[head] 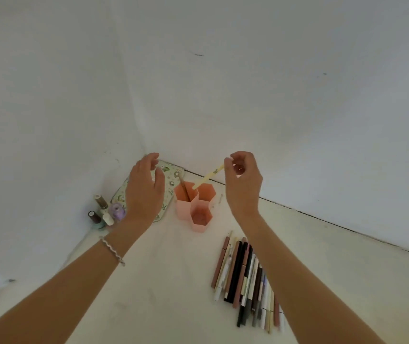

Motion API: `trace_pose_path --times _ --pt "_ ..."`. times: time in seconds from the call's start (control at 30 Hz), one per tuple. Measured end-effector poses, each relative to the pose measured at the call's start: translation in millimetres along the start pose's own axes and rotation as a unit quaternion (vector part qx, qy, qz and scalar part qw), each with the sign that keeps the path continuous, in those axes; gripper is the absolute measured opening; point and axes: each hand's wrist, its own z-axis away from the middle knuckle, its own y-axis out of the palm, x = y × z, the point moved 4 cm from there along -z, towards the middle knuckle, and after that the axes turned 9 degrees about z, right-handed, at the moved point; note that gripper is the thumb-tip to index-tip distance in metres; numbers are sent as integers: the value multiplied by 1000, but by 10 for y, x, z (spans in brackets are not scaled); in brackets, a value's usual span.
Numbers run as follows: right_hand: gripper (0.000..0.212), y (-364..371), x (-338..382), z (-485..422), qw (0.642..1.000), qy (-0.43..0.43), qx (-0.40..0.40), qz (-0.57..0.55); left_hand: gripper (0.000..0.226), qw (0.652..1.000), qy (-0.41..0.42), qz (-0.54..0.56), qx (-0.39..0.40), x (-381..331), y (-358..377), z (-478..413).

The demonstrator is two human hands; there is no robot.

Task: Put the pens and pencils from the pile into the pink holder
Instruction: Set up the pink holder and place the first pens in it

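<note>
The pink holder (183,211) has three hexagonal cups and stands near the wall corner. One brown pencil (183,185) leans in its far-left cup. My right hand (244,181) pinches the top end of a pale yellow pencil (208,176), whose lower tip hangs over the rim of the far-right cup. My left hand (146,188) hovers to the left of the holder with fingers spread, holding nothing. The pile of pens and pencils (247,281) lies on the white surface, in front and to the right of the holder.
Several small nail polish bottles (104,212) stand at the left, next to a patterned pouch (168,175) that lies behind my left hand. White walls meet in a corner just behind the holder.
</note>
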Motion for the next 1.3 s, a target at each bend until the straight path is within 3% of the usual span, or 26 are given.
trace_pose_path --times 0.17,0.23,0.37,0.47,0.57,0.7,0.87,1.0,1.07,1.13,1.2,1.3 --pt "5 457 -193 268 983 -43 134 118 24 999 -11 32 19 -137 -92 117" --pt "16 492 -253 345 974 -51 165 146 19 997 -1 38 63 -241 21 286" --pt "20 153 -310 298 989 -30 81 120 16 970 -17 44 238 -411 514 803" --pt "21 -156 -419 213 991 11 63 117 12 926 -30 -65 371 -407 981 1218" --pt "20 -433 -564 194 990 38 58 125 18 881 -69 -181 431 -319 1277 1444" --pt "20 -697 -766 250 987 63 61 136 30 863 -123 -248 423 -225 1463 1504" --pt "20 -725 -958 332 981 94 87 145 22 857 -210 -218 417 -82 1505 1470" --pt "19 -597 -1077 335 969 110 120 186 21 895 -212 -136 369 -133 1399 1271" --pt "19 -478 -1170 322 939 121 176 269 10 926 -210 -51 310 -233 1275 1080" --pt "19 -306 -1261 356 885 112 245 379 14 948 -195 19 252 -380 1114 892" --pt "25 -133 -1332 444 833 104 290 460 17 956 -178 69 221 -526 976 765" --pt "25 63 -1421 559 793 82 308 519 30 957 -168 132 197 -703 815 666"
